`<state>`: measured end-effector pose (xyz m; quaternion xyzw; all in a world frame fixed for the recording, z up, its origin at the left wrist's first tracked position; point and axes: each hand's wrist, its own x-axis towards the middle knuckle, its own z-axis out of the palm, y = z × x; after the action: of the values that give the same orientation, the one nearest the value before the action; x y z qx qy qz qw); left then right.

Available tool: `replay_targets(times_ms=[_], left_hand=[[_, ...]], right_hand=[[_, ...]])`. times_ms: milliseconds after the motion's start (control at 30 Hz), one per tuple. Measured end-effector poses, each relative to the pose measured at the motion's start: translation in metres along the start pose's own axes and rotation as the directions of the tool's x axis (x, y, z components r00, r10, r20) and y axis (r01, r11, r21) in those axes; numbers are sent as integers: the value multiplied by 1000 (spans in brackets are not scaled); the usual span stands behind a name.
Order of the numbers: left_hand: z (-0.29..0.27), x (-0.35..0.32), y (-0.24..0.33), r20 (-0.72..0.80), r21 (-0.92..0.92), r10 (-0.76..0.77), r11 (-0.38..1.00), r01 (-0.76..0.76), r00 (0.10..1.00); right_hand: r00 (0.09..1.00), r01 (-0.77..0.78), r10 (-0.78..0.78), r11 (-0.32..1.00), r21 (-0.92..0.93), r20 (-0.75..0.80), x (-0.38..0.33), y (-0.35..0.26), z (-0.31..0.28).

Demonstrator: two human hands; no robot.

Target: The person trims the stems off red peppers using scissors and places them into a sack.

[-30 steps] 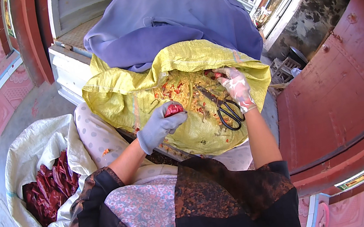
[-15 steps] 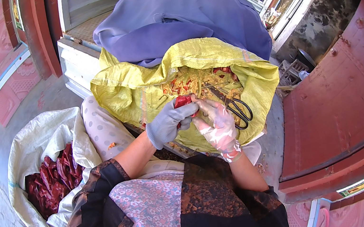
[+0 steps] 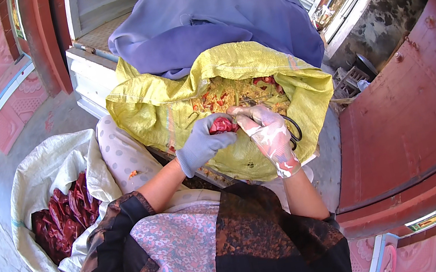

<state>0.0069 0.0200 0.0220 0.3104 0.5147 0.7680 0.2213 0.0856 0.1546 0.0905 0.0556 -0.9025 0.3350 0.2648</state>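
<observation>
My left hand (image 3: 200, 143), in a grey glove, is closed around a crumpled dried red chili pepper (image 3: 223, 125) held over the near side of a yellow woven sack (image 3: 163, 119). Close to the pepper's right side, my right hand (image 3: 268, 134), in a pink and white patterned glove, has thumb and forefinger drawn together. Whatever is between those fingertips is too small to make out. Black-handled scissors (image 3: 296, 133) lie in the sack, partly hidden behind my right hand. Yellow seeds and red pepper bits (image 3: 220, 98) fill the sack's mouth.
On my left, a white woven sack (image 3: 26, 194) holds dark red dried chilies (image 3: 67, 216). A purple-blue cloth (image 3: 209, 16) covers a bulky heap behind the yellow sack, near a white vehicle bed (image 3: 93, 79). A red metal door (image 3: 398, 111) stands to the right.
My right hand has shifted slightly to the right, now covering more of the scissors. In my left hand the pepper has turned, showing a broader crumpled face.
</observation>
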Motion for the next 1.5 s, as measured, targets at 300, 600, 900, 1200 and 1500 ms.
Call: replay_targets(times_ms=[300, 600, 900, 1200, 1500], left_hand=[[-7, -4, 3, 101, 137, -91, 988, 76, 991], [1, -6, 19, 177, 67, -278, 961, 270, 944], [2, -2, 10, 141, 57, 54, 996, -63, 989], [-6, 0, -7, 106, 313, 232, 915, -254, 967], [-8, 1, 1, 317, 672, 477, 497, -549, 820]], right_hand=[[955, 298, -289, 929, -220, 72, -2, -1, 1], [979, 204, -205, 978, -43, -4, -10, 3, 4], [854, -338, 495, 290, 896, 162, -21, 5, 22], [808, -387, 534, 162, 908, 249, -21, 8, 29], [981, -129, 163, 954, -272, 103, -10, -10, -2]])
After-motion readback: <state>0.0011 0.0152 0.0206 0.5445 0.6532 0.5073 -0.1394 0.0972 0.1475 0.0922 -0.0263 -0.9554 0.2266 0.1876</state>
